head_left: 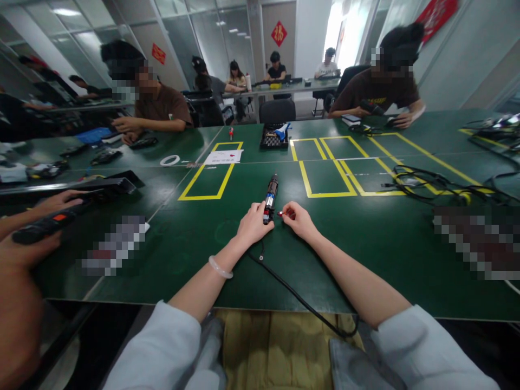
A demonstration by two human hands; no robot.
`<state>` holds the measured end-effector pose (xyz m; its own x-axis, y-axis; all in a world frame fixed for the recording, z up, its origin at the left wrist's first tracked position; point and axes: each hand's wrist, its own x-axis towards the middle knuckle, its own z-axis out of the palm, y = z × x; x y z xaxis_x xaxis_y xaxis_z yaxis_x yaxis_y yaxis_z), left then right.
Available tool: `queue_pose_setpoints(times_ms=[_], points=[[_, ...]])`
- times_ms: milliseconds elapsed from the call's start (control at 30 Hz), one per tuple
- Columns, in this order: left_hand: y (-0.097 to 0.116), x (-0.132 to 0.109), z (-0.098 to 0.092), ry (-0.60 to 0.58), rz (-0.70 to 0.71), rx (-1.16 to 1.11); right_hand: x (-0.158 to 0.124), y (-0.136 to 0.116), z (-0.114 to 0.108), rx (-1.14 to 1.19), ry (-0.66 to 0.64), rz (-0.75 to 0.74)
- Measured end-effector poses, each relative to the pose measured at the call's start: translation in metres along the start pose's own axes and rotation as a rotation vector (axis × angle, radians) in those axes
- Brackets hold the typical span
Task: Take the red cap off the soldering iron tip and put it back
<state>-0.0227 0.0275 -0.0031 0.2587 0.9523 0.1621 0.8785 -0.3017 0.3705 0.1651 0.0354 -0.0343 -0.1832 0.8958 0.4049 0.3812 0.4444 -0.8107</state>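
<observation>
My left hand (252, 225) is closed around the lower end of a slim corded power tool (271, 190), whose metal motor section and inner parts are exposed. The tool lies on the green table (227, 254) with its narrow tip pointing away from me. Just right of its lower end, my right hand (298, 219) pinches a small red part (280, 214), too small to name. That part is apart from the tool. A black cable (300, 295) runs from beneath my left hand over the table's front edge.
Yellow tape rectangles (201, 197) mark the table, with a white paper sheet (223, 157) on one. A black tray (273, 142) stands beyond. Tangled cables (418, 181) lie right. At left, a co-worker's hands hold a black-and-orange tool (49, 221). Other people sit opposite.
</observation>
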Motion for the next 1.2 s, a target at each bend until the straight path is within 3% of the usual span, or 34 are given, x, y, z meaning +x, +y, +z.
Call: queue_pose_setpoints(times_ms=[267, 933, 1200], points=[[0.0, -0.002, -0.001, -0.004, 0.014, 0.024, 0.0, 0.0, 0.001, -0.037, -0.044, -0.067], [0.005, -0.009, 0.002, -0.003, 0.049, 0.131, 0.0, -0.004, 0.003, -0.082, -0.127, -0.077], [0.02, -0.008, -0.006, -0.012, -0.008, 0.151, -0.001, -0.012, -0.003, -0.031, -0.121, -0.044]])
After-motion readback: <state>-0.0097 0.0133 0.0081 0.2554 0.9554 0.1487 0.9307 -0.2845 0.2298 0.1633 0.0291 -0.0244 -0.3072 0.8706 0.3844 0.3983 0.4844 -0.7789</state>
